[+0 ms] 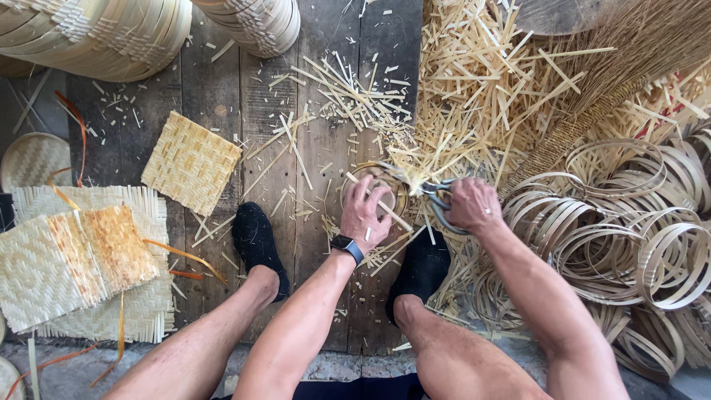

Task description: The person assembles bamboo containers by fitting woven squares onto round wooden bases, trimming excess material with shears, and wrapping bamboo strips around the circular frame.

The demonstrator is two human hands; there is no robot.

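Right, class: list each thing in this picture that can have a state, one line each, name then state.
left hand: pressing down on the small round basket
small round basket: held, rim ragged with untrimmed strips
right hand: gripping the scissors
scissors: blades at the basket rim
square woven mat: flat, lying apart
bamboo hoops: piled loose
bamboo offcuts: scattered
stacked baskets: nested

The left hand (364, 211) presses on a small round woven basket (374, 189), while the right hand (472, 205) grips scissors (433, 194) at its right rim; bamboo hoops (629, 237) lie right.
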